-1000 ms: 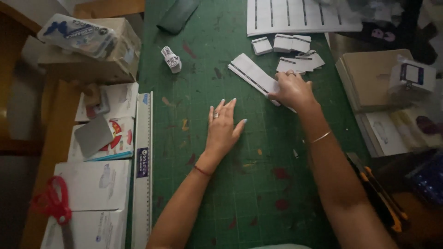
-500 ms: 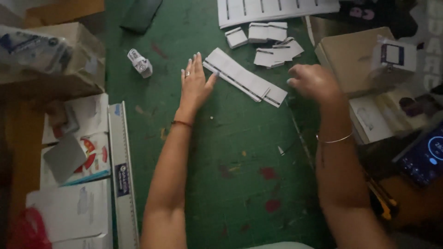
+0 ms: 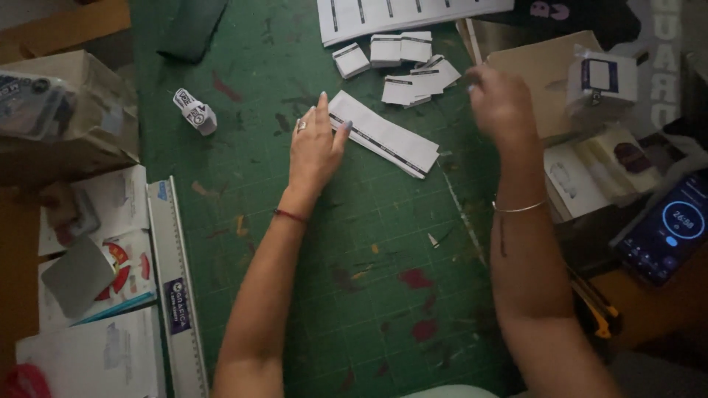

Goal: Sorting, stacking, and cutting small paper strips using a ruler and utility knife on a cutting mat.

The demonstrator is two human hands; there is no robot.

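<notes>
At six o'clock both forearms rise over the green cutting mat [image 3: 354, 295], stained with red blots; a long metal ruler [image 3: 173, 287] lies along its nine-o'clock edge, beside stacked printed sheets [image 3: 103, 273] in white, red and grey. Toward three o'clock a dark phone [image 3: 667, 228] glows with a blue ring. Mid-mat, the left hand [image 3: 313, 147] lies flat, fingers spread and gripping nothing, its fingertips touching the end of a white paper strip [image 3: 383, 134] edged with a dark line, which runs off toward two o'clock. That strip looks thin, light and floppy, easily creased or slid on the mat; I judge it best pinned flat or pinched at one short end. The right hand [image 3: 501, 103] hovers blurred at one o'clock; whether its fingers are closed on anything I cannot tell. Beyond, small cut white labels [image 3: 402, 63] cluster at twelve, below a larger white printed sheet [image 3: 398, 15]. A small white box [image 3: 605, 81] with a dark rectangular label sits on brown cardboard [image 3: 542, 70], and a crumpled printed slip [image 3: 195, 110] lies at eleven.
</notes>
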